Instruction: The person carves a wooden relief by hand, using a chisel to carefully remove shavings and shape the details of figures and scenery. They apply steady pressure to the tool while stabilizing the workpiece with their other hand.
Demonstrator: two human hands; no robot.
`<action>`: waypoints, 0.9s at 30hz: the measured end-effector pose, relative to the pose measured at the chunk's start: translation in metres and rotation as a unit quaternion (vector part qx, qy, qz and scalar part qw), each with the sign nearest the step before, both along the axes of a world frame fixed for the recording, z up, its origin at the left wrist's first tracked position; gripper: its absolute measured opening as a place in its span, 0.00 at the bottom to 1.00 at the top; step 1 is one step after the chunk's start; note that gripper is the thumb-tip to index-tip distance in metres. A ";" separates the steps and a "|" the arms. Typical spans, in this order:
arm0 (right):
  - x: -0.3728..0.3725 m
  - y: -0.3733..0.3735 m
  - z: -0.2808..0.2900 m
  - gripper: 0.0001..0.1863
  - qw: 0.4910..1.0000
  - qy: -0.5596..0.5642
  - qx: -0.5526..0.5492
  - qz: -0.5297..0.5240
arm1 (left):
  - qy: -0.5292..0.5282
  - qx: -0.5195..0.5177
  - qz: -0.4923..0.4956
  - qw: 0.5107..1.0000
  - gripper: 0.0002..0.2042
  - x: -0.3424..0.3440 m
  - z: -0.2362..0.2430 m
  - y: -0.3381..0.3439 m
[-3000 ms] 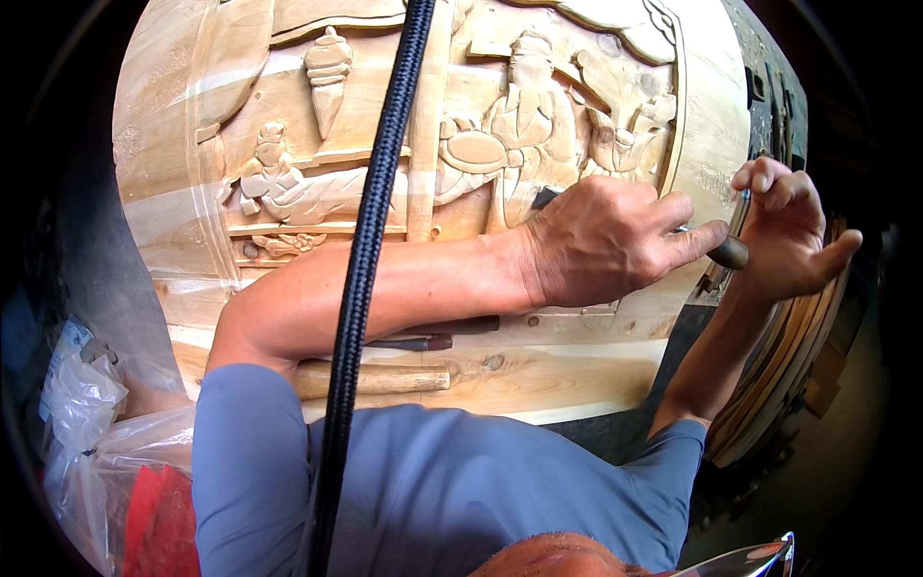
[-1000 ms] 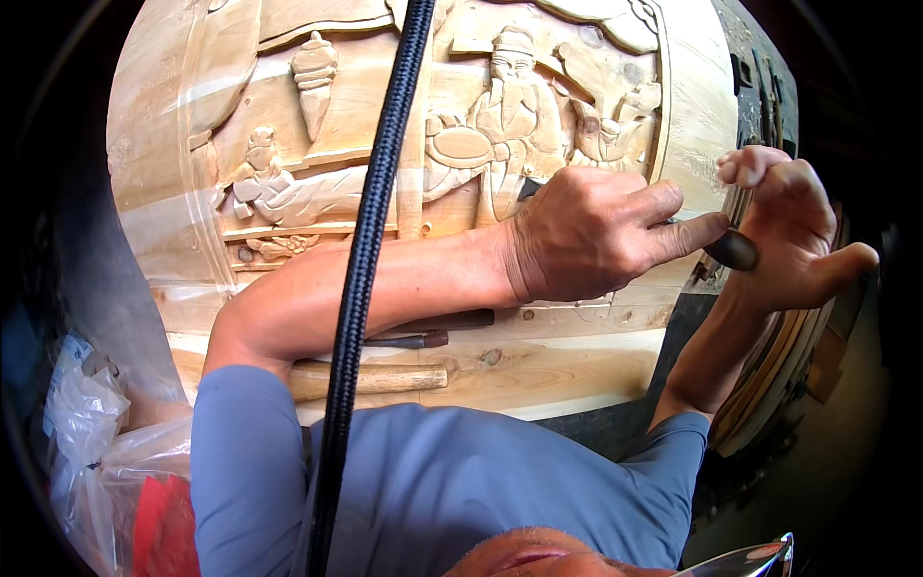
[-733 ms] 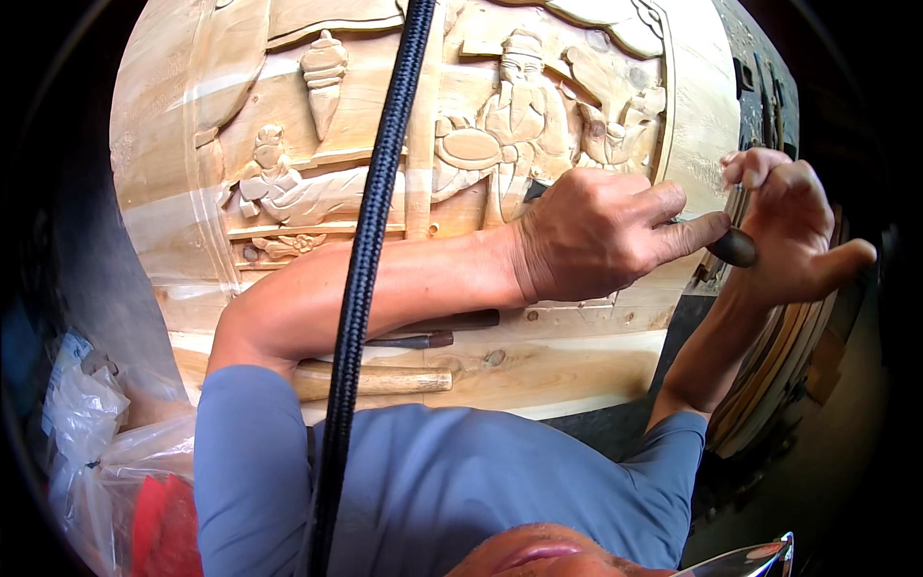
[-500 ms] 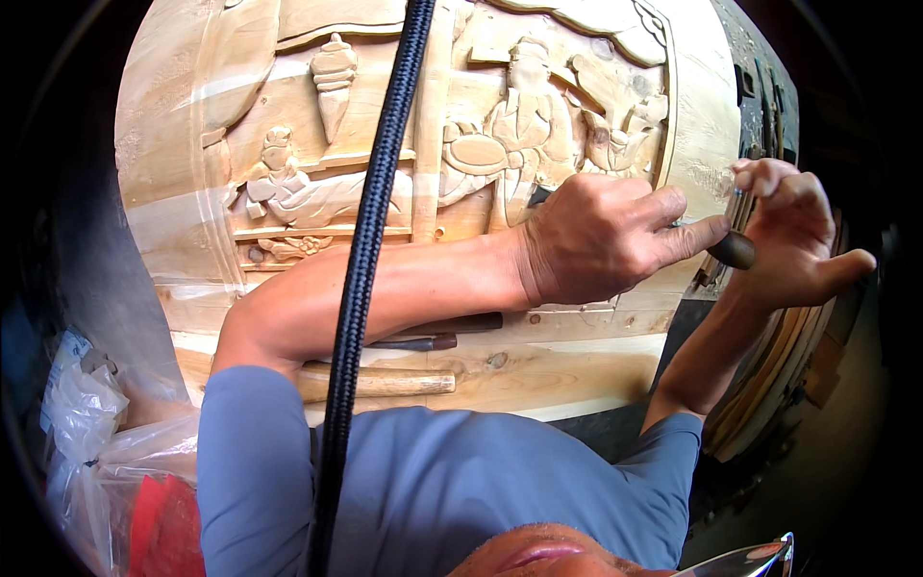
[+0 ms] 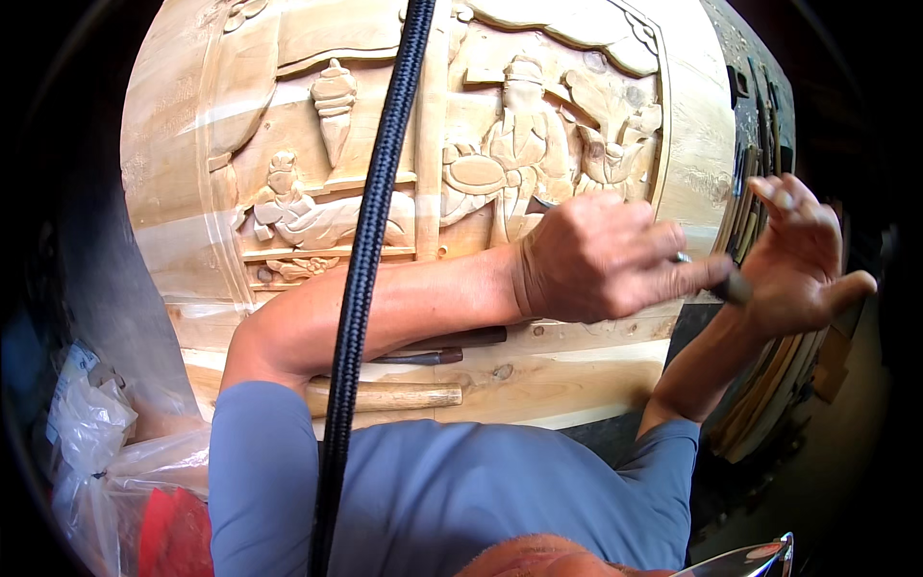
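- My L hand (image 5: 601, 262): clamped rd dk round-butted hand tool (image 5: 735, 288); its blade end at carved robed figure (image 5: 522, 144), R half of pale wood relief panel (image 5: 694, 144).
- My R hand (image 5: 793, 269): fingers apart, part-curled; palm by tool butt, contact can't tell.
- Smooth lt-brn cylindrical wooden handle (image 5: 413, 396) lies on panel's near edge.

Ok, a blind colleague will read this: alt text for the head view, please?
A left hand grips a chisel over a carved wood panel, the open right hand by its handle. Other tools lie nearby.
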State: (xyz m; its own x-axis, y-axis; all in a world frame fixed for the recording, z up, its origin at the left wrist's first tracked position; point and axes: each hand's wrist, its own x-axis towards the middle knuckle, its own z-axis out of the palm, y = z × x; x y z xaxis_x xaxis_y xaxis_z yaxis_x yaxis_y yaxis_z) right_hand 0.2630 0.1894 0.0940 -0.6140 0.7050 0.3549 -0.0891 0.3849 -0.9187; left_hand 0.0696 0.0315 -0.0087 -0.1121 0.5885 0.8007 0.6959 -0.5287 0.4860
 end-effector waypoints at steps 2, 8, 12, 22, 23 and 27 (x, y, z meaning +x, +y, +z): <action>0.018 -0.014 0.001 0.51 0.998 -0.015 0.033 -0.060 | 0.010 0.056 -0.033 0.998 0.26 0.007 -0.007 0.000; 0.057 -0.113 -0.024 0.35 0.957 -0.205 0.002 -0.205 | 0.066 0.095 -0.171 0.978 0.16 0.015 -0.014 -0.004; 0.071 -0.157 -0.034 0.40 0.968 -0.153 -0.087 -0.179 | 0.101 0.136 -0.221 0.960 0.16 0.020 -0.015 -0.004; 0.065 -0.206 -0.023 0.19 0.930 -0.337 -0.090 -0.116 | 0.158 0.032 -0.260 0.952 0.19 0.011 -0.009 -0.035; 0.060 -0.211 -0.025 0.18 0.934 -0.329 -0.076 -0.116 | 0.171 0.017 -0.261 0.950 0.20 0.006 -0.010 -0.036; 0.053 -0.231 -0.052 0.19 0.951 -0.252 -0.127 -0.128 | 0.105 -0.041 -0.327 0.938 0.22 0.001 -0.015 -0.046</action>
State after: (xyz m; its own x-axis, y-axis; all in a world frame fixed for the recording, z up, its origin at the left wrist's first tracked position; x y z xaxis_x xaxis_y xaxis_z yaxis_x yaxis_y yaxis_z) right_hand 0.3163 -0.0414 0.0418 -0.4577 0.8781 -0.1396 0.4534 0.0955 -0.8862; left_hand 0.0706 -0.0147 -0.0235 0.4494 0.5364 0.7144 0.3202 -0.8433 0.4317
